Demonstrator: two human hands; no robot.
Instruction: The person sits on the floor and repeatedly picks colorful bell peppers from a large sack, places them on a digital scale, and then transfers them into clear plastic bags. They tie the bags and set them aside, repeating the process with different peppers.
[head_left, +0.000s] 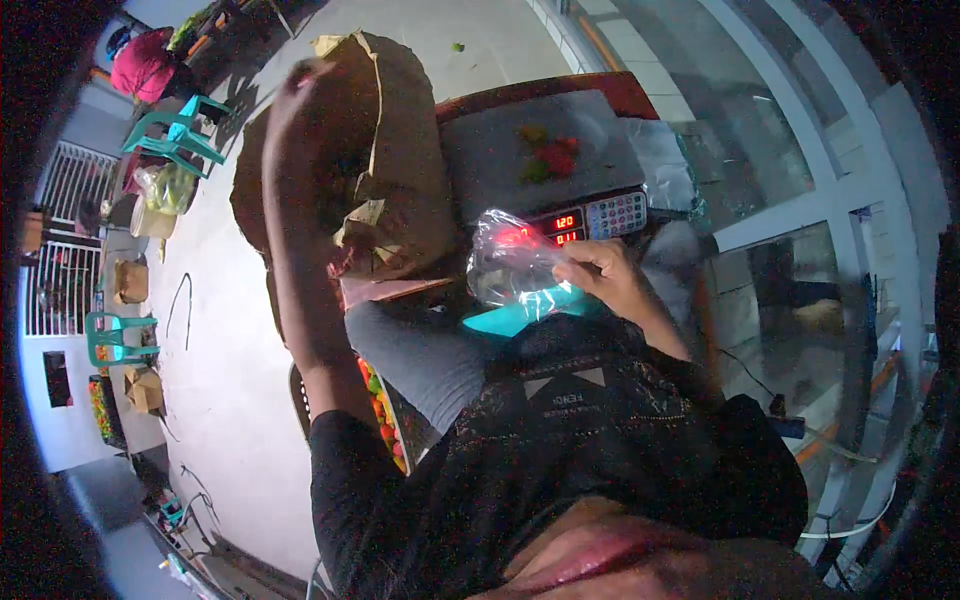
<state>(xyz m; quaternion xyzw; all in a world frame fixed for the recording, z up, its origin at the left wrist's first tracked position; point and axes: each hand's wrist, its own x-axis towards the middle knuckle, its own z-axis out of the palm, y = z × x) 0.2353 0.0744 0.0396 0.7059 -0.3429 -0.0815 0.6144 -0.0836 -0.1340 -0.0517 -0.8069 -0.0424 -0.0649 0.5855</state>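
Observation:
My right hand (596, 274) pinches the edge of a clear plastic bag (504, 259) between thumb and fingers, in front of a digital scale's keypad and red display (616, 214). Whatever the bag may hold cannot be made out. On the scale's grey platform (480, 165) lies a small heap of red, green and yellow produce (551, 154), probably peppers. My left arm reaches forward over a large open brown paper sack (412, 142). The blurred left hand (304, 79) is at the sack's far rim; its fingers and any grip are unclear.
A turquoise plastic piece (499, 321) lies by my lap. Colourful produce (384, 416) fills a crate beside my leg. Clear plastic (664, 165) rests right of the scale. Turquoise chairs (176, 135), another person (144, 66) and paper bags (131, 281) are farther left. Glass panels stand at right.

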